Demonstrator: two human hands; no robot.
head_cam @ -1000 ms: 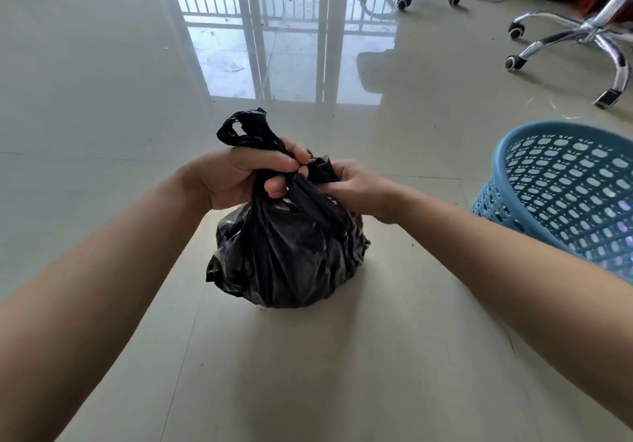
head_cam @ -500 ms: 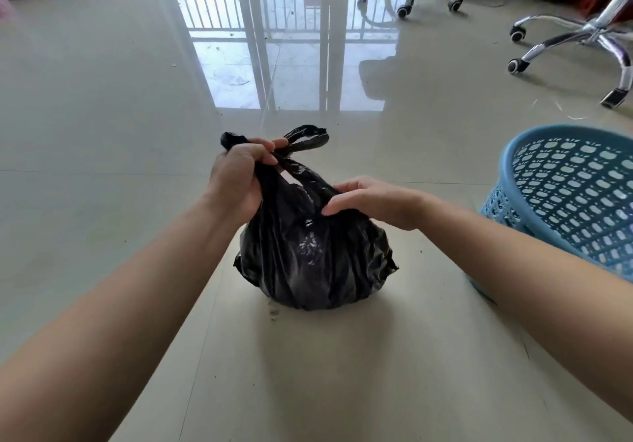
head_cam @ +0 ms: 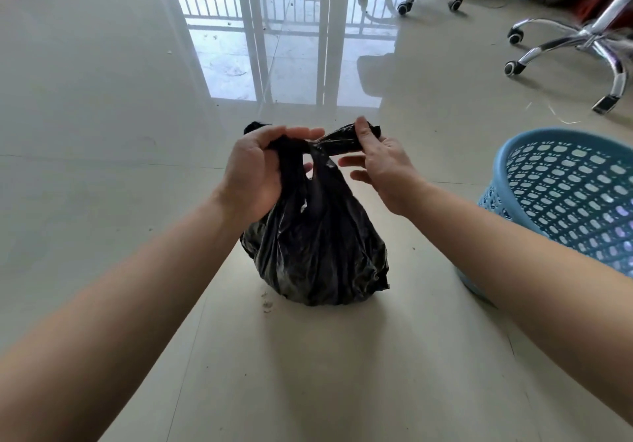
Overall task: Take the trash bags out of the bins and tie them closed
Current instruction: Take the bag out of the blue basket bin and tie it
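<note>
Head view showed the tying step under way: the black trash bag (head_cam: 318, 249) was already out of the blue bin (head_cam: 565, 195) and stood on the tiled floor (head_cam: 102, 133), directly beneath both hands. The left hand (head_cam: 253, 174) gripped one gathered tail of the bag's mouth, the plastic running through its palm, with a dark tip (head_cam: 254, 127) poking out beyond the knuckles. The right hand (head_cam: 380, 164) pinched the other twisted tail (head_cam: 342, 140) between thumb and forefinger, its remaining fingers loose and spread below. The two hands were near each other but apart, and the tails appeared to cross in the gap between them, just above the bag's neck. Whether a first knot had already been drawn there could not be told.

By my judgement the next move called for passing one tail round the other and pulling both outward, away from each other, so that the crossing would cinch down onto the neck. The thin plastic looked slippery and crumpled, so a firm pinch close to the crossing would likely serve better than a hold at the tips.

The bin sat just to the outer side of the right forearm, tilted, with no liner visible inside. Two chair bases (head_cam: 582, 47) stood well beyond the right hand.
</note>
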